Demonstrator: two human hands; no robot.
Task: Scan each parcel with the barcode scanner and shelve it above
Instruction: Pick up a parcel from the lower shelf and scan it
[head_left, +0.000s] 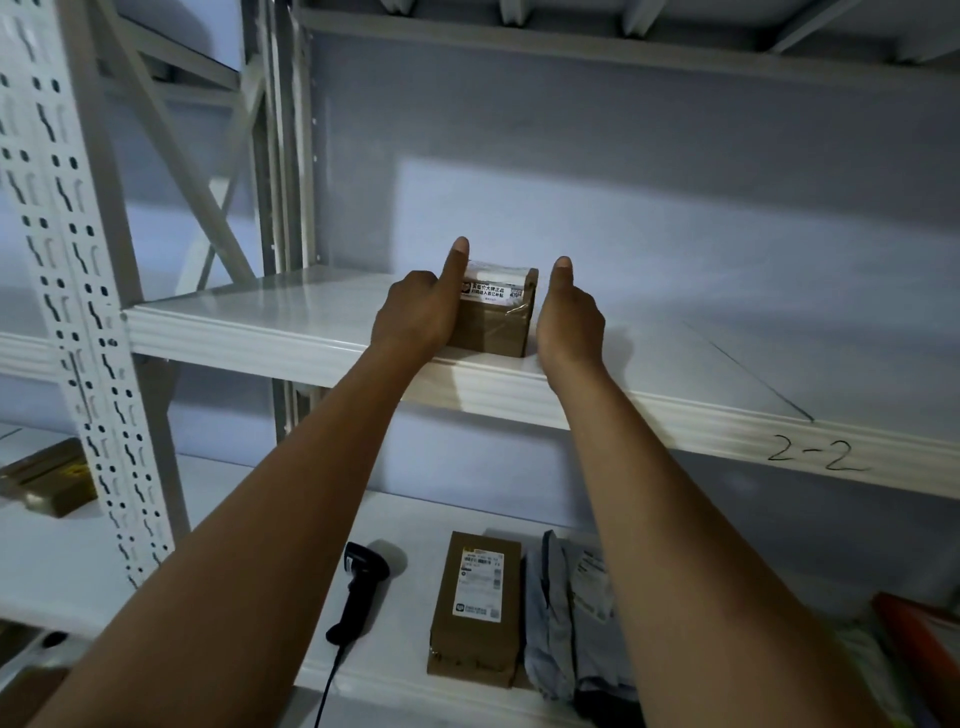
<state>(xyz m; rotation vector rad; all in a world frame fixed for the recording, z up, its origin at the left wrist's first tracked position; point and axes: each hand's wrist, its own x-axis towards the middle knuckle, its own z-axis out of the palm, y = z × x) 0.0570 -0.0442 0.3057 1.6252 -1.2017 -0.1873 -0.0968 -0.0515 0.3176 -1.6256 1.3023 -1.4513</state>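
At far left, on the neighbouring rack, a flat brown parcel (44, 475) lies behind the perforated upright (62, 260). Right of the upright, on the lower shelf (234, 545), a black barcode scanner (358, 592) lies with its cable trailing over the front edge. Above it, the left hand (415, 312) presses against the left side of a small taped box (493, 317), thumb straight up along the box's edge. The box stands on the upper shelf (234, 322), near its front lip, label facing out. The right hand (569, 322) is at the box's right side, thumb also raised; it seems to be just touching. On both hands the other fingers are hidden, so I cannot tell whether they curl or lie flat. Below lie a long brown carton (475, 603), label up, and grey mailer bags (571, 623) right beside it. Further right, "2-2" (818, 454) is handwritten on the upper shelf's lip.
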